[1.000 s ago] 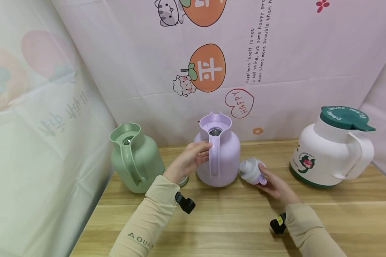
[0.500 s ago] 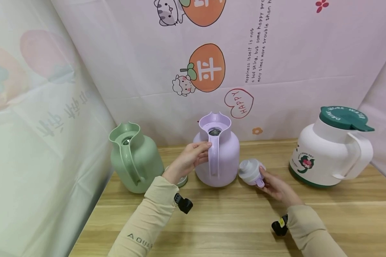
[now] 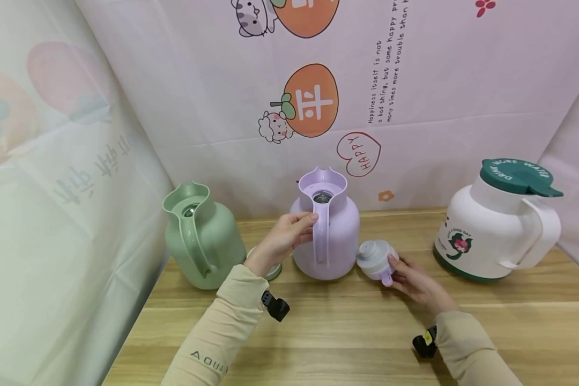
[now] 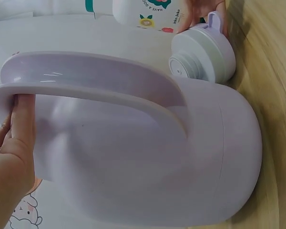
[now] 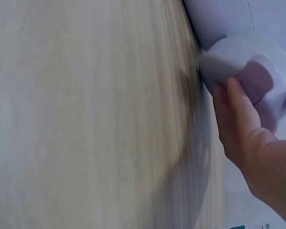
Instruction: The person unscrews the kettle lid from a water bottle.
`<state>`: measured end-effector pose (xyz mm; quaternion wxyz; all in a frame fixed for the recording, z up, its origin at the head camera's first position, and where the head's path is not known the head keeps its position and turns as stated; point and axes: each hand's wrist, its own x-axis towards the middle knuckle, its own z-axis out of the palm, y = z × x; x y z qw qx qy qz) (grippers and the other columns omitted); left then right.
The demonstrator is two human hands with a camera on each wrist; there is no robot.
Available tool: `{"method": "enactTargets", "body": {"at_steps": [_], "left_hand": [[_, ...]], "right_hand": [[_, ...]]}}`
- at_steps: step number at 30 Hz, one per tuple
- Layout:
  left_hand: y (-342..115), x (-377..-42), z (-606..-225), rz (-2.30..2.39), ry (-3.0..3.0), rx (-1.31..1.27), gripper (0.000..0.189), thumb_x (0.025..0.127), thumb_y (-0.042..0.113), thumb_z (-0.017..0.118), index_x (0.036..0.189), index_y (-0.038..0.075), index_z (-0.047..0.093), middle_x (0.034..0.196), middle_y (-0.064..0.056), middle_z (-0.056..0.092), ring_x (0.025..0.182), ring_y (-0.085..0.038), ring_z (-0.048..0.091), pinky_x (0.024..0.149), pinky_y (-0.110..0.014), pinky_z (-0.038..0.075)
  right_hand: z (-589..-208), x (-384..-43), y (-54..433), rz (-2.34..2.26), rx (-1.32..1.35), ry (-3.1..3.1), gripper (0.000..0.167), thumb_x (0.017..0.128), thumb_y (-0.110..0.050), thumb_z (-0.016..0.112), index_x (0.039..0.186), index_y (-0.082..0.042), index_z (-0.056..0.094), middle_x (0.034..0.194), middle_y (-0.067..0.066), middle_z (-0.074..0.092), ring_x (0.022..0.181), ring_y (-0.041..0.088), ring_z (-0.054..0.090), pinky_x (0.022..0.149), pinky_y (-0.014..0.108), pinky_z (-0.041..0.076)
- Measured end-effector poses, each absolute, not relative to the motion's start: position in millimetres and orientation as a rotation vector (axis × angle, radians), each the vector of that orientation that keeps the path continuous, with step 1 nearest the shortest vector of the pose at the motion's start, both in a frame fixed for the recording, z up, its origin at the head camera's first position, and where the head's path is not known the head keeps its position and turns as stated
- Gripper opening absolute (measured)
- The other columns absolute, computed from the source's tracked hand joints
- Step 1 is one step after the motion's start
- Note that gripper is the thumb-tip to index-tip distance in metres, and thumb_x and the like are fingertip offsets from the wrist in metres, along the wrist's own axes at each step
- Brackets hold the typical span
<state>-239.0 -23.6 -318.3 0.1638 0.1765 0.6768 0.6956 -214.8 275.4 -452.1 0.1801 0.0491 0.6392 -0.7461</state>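
A lilac thermos jug (image 3: 343, 236) stands upright on the wooden table, its mouth uncovered. My left hand (image 3: 286, 240) grips the top of its handle (image 4: 100, 81), the fingers passing through the loop in the left wrist view. Just right of the jug, my right hand (image 3: 415, 279) holds a lilac-and-white stopper lid (image 3: 375, 259) between thumb and fingers. The lid is tilted, with its narrow plug end toward the jug and its lilac tab toward me. In the right wrist view the lid (image 5: 243, 71) is low, close by the table and the jug's base.
An uncovered green thermos jug (image 3: 217, 236) stands at the left. Behind my left wrist a round green-rimmed lid (image 3: 274, 272) is partly hidden. A white jug (image 3: 482, 230) with a dark green lid stands at the right. A printed cloth (image 3: 212, 107) hangs behind the table (image 3: 338, 332).
My right hand has turned the stopper lid slightly, bringing it a little lower and its tab toward me. The left hand stays on the jug's handle.
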Motion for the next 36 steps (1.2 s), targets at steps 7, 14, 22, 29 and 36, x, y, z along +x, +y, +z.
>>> {"method": "enactTargets", "body": {"at_steps": [7,14,22,29,36], "left_hand": [[-22,-239,-321,2.041,1.862,0.491,0.04,0.1,0.01,0.043,0.131,-0.015,0.046,0.103,-0.004,0.067,0.086,-0.001,0.063,0.086,-0.019,0.054],[-23,-239,-323,2.063,1.858,0.492,0.04,0.1,0.01,0.043,0.132,-0.013,0.046,0.111,-0.008,0.066,0.09,-0.002,0.064,0.087,-0.02,0.054],[-21,-239,-323,2.09,1.856,0.496,0.04,0.1,0.01,0.043,0.132,-0.013,0.046,0.107,-0.005,0.067,0.089,-0.001,0.064,0.09,-0.023,0.054],[-21,-242,-324,2.107,1.867,0.508,0.039,0.1,0.008,0.043,0.132,-0.014,0.047,0.104,-0.003,0.067,0.088,-0.001,0.064,0.094,-0.026,0.053],[-22,-248,-326,2.141,1.865,0.529,0.038,0.1,0.008,0.043,0.13,-0.016,0.047,0.104,-0.003,0.067,0.087,-0.001,0.064,0.09,-0.023,0.054]], "right_hand": [[-453,-214,281,-2.071,0.064,1.794,0.082,0.101,-0.035,0.042,0.15,-0.012,-0.02,0.15,0.034,0.012,0.111,0.014,0.056,0.095,0.025,0.051],[-453,-217,281,-2.034,0.09,1.82,0.089,0.099,-0.032,0.049,0.149,-0.004,-0.02,0.156,0.033,0.0,0.13,0.023,0.044,0.116,0.037,0.032],[-454,-217,278,-2.056,0.13,1.849,0.092,0.097,-0.031,0.054,0.15,-0.001,-0.015,0.153,0.035,0.004,0.104,0.006,0.052,0.084,0.014,0.051],[-455,-221,275,-2.083,0.162,1.837,0.088,0.097,-0.029,0.053,0.151,-0.002,-0.012,0.153,0.035,0.005,0.099,0.004,0.054,0.084,0.015,0.052],[-452,-225,266,-2.1,0.216,1.836,0.086,0.099,-0.028,0.05,0.15,-0.005,-0.015,0.155,0.033,-0.003,0.143,0.037,0.019,0.093,0.016,0.05]]}}
